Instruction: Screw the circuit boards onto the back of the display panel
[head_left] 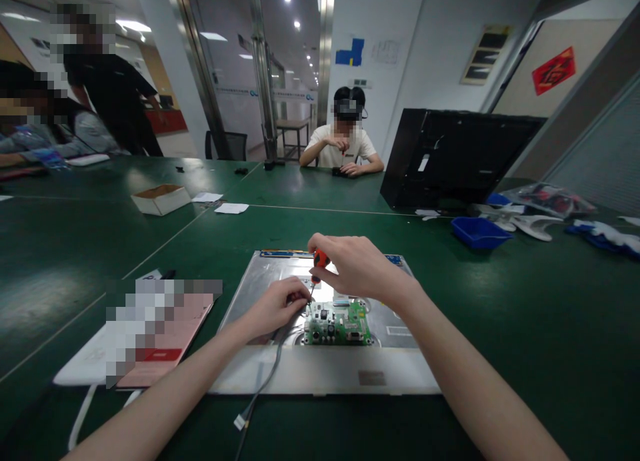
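Observation:
A silver metal panel lies flat on the green table, with a green circuit board on its middle. My right hand grips an orange and black screwdriver, whose shaft points down at the board's upper left corner. Beside the tip, my left hand has its thumb and fingertips pinched together at the board's corner; whatever is between them is too small to make out. A grey cable runs from under my left hand over the panel's front edge, ending in a white connector.
Left of the panel are a white device and a pink sheet. Farther back stand an open box, a blue tray and a large black monitor. A person sits opposite; others are at the left.

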### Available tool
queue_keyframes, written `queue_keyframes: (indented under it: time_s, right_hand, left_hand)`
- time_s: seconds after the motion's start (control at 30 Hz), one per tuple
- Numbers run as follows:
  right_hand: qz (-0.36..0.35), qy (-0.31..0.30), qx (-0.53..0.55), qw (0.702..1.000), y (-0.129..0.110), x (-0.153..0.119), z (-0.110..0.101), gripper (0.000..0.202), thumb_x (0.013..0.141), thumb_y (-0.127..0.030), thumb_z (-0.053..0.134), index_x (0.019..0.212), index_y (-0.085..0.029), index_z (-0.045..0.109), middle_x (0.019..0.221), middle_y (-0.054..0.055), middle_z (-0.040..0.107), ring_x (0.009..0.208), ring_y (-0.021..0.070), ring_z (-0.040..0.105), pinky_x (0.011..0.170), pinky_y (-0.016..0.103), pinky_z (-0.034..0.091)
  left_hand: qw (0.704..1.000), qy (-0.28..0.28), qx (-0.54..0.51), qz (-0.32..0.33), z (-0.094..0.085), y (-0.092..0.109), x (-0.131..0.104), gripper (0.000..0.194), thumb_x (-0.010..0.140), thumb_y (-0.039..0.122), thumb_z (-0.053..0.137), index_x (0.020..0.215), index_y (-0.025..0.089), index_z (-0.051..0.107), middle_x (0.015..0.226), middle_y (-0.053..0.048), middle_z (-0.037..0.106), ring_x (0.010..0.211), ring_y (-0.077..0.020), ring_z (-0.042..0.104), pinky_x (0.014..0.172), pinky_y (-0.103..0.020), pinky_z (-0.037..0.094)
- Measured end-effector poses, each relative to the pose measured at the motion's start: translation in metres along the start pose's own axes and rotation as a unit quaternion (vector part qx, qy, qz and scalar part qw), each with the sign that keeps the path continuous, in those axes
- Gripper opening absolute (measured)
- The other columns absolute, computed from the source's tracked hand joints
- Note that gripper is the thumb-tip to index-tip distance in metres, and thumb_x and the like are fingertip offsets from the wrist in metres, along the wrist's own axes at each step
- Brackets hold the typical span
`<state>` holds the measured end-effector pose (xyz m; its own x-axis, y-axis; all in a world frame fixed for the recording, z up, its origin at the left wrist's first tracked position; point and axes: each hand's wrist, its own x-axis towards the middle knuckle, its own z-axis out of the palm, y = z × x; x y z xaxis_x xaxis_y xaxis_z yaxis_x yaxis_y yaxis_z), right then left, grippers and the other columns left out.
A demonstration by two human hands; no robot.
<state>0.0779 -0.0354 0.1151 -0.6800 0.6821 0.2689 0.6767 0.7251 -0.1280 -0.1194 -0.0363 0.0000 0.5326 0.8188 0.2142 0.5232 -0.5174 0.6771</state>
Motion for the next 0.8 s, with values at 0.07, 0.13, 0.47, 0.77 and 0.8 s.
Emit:
queue_keyframes:
  time_s: [0.07,0.13,0.47,0.77,0.8]
  right_hand:
    - [0.0,-0.004,-0.003,1.0,0.0004,0.0001,-0.0001,0.017,0.085,-0.032,0.053,0.098,-0.021,0.049,0.087,0.001,0.065,0.069,0.013,0.054,0.055,0.027,0.026]
    - [-0.001,-0.011,0.002,1.0,0.0004,-0.0007,-0.0011,0.018,0.085,-0.032,0.053,0.098,-0.021,0.049,0.088,0.001,0.065,0.071,0.013,0.054,0.056,0.027,0.026]
    - [0.001,-0.01,0.005,1.0,0.0001,-0.0017,-0.0022,0.02,0.081,-0.024,0.05,0.101,-0.019,0.049,0.09,0.003,0.064,0.071,0.0136,0.054,0.056,0.027,0.026]
    - [0.0,-0.01,-0.009,1.0,0.0011,-0.0015,-0.0033,0.02,0.084,-0.032,0.053,0.1,-0.02,0.05,0.091,0.002,0.065,0.072,0.0143,0.054,0.055,0.027,0.025]
    - [-0.002,-0.011,-0.004,1.0,0.0008,-0.0021,-0.0039,0.021,0.083,-0.03,0.053,0.101,-0.02,0.05,0.093,0.003,0.064,0.073,0.0145,0.054,0.055,0.027,0.025]
  left_hand:
    - [1.0,0.002,0.0,-0.001,0.0005,-0.0012,0.0001,0.009,0.084,0.015,0.055,0.083,0.017,0.064,0.085,-0.003,0.063,0.079,-0.017,0.056,0.071,-0.029,0.043]
    - [1.0,0.005,-0.001,0.004,0.0013,-0.0032,0.0,0.009,0.084,0.015,0.055,0.082,0.017,0.063,0.084,-0.003,0.063,0.079,-0.017,0.056,0.071,-0.029,0.043]
    - [1.0,0.004,0.002,0.01,0.0025,-0.0067,-0.0011,0.008,0.084,0.014,0.054,0.084,0.017,0.062,0.085,-0.002,0.062,0.079,-0.0159,0.056,0.071,-0.028,0.042]
    - [1.0,0.004,0.007,0.007,0.0016,-0.0052,-0.0011,0.008,0.083,0.013,0.054,0.083,0.017,0.061,0.085,-0.002,0.063,0.077,-0.0158,0.055,0.069,-0.027,0.042]
    - [1.0,0.004,0.007,0.009,0.0017,-0.0052,-0.0011,0.009,0.083,0.013,0.054,0.083,0.017,0.061,0.085,-0.002,0.062,0.077,-0.0156,0.055,0.069,-0.027,0.042]
